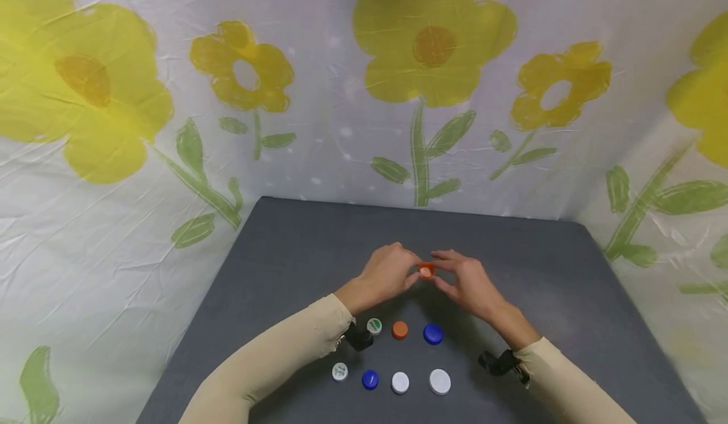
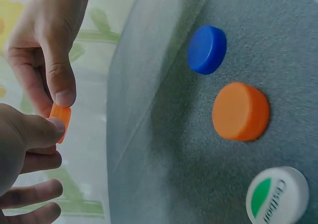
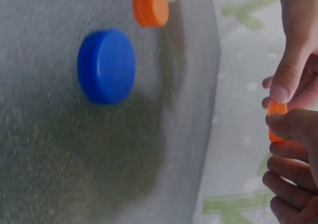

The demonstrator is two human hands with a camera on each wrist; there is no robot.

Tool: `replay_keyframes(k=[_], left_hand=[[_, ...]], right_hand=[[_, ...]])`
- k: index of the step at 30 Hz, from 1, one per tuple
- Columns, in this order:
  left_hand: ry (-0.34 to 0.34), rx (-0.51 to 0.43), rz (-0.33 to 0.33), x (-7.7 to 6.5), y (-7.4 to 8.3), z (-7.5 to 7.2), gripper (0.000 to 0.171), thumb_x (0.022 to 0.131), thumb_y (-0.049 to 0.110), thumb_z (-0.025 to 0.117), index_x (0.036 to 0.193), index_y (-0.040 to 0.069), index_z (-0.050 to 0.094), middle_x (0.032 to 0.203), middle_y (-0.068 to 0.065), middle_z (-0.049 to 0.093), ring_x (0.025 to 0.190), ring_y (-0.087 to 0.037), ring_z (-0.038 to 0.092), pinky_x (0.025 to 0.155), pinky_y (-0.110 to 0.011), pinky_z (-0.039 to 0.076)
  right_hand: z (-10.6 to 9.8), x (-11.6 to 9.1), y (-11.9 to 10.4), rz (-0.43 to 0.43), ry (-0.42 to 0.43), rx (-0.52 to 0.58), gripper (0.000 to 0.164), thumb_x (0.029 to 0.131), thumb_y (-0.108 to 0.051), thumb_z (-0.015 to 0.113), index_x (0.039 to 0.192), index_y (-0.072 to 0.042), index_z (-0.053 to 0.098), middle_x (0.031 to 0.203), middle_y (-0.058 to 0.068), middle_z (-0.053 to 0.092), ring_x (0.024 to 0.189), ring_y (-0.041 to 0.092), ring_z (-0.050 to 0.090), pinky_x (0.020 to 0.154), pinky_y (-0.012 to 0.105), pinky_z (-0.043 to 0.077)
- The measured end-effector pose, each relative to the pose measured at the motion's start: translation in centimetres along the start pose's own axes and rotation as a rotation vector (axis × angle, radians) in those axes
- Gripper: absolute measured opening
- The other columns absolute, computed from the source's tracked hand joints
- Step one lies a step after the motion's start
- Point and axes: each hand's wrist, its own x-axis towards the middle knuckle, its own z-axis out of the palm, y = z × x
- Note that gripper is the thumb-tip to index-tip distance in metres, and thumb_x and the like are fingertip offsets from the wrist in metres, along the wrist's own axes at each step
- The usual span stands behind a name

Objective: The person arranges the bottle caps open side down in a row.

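Observation:
An orange bottle cap (image 1: 426, 271) is held up above the dark table between both hands, its hollow side showing in the head view. My left hand (image 1: 389, 272) pinches one side of it between thumb and fingers. From the opposite side my right hand (image 1: 469, 283) pinches it too, thumb and fingertips on the rim. The left wrist view shows the cap (image 2: 61, 115) edge-on, partly covered by the thumbs. Nearest below the hands lie a second orange cap (image 1: 400, 330), a blue cap (image 1: 433, 333) and a white cap with a green mark (image 1: 374, 327).
Closer to the body, a row on the dark table (image 1: 318, 241) holds a white cap with print (image 1: 339, 372), a small blue cap (image 1: 370, 380), a white cap (image 1: 400, 383) and a larger white cap (image 1: 440, 381). A flower-printed curtain (image 1: 330, 127) surrounds the table's back and sides.

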Motion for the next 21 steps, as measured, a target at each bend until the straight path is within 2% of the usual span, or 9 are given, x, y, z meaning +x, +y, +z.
replay_keyframes(k=[7,11,15,18,21], left_hand=[[-0.001,-0.053,0.027,-2.3,-0.6,-1.1,0.022,0.1,0.033,0.083,0.118,0.021,0.086,0.11,0.007,0.085,0.095,-0.017,0.074,0.082,-0.035,0.062],[-0.027,-0.094,0.043,-3.7,-0.9,-1.4,0.022,0.098,0.031,0.085,0.117,0.02,0.086,0.111,0.006,0.085,0.094,-0.017,0.074,0.079,-0.034,0.061],[-0.043,-0.091,0.064,-4.7,-1.0,-1.3,0.023,0.098,0.031,0.085,0.118,0.019,0.085,0.112,0.005,0.085,0.094,-0.017,0.073,0.078,-0.034,0.062],[-0.026,-0.068,0.084,-5.4,-1.1,-1.2,0.025,0.099,0.031,0.084,0.12,0.018,0.084,0.115,0.004,0.084,0.097,-0.017,0.074,0.083,-0.035,0.062],[0.03,-0.017,0.123,-6.1,-1.3,-1.0,0.03,0.099,0.032,0.083,0.124,0.017,0.082,0.121,0.003,0.082,0.103,-0.018,0.074,0.088,-0.037,0.062]], right_hand=[[0.5,-0.2,-1.8,-0.046,-0.002,0.042,0.029,0.094,-0.015,0.088,0.12,-0.005,0.084,0.135,0.021,0.076,0.127,0.048,0.072,0.104,0.062,0.057],[1.3,-0.7,-2.4,-0.084,-0.014,0.064,0.03,0.093,-0.014,0.088,0.121,-0.005,0.083,0.135,0.02,0.076,0.126,0.045,0.073,0.104,0.06,0.057],[2.1,-1.1,-2.8,-0.106,-0.014,0.094,0.03,0.092,-0.012,0.088,0.121,-0.004,0.083,0.134,0.019,0.077,0.127,0.046,0.072,0.103,0.06,0.057],[2.5,-1.3,-3.0,-0.103,-0.012,0.116,0.029,0.092,-0.014,0.088,0.12,-0.005,0.083,0.134,0.018,0.077,0.128,0.044,0.072,0.106,0.059,0.056],[2.6,-1.3,-3.3,-0.072,-0.016,0.133,0.028,0.095,-0.019,0.087,0.12,-0.006,0.083,0.135,0.015,0.077,0.129,0.042,0.072,0.107,0.058,0.056]])
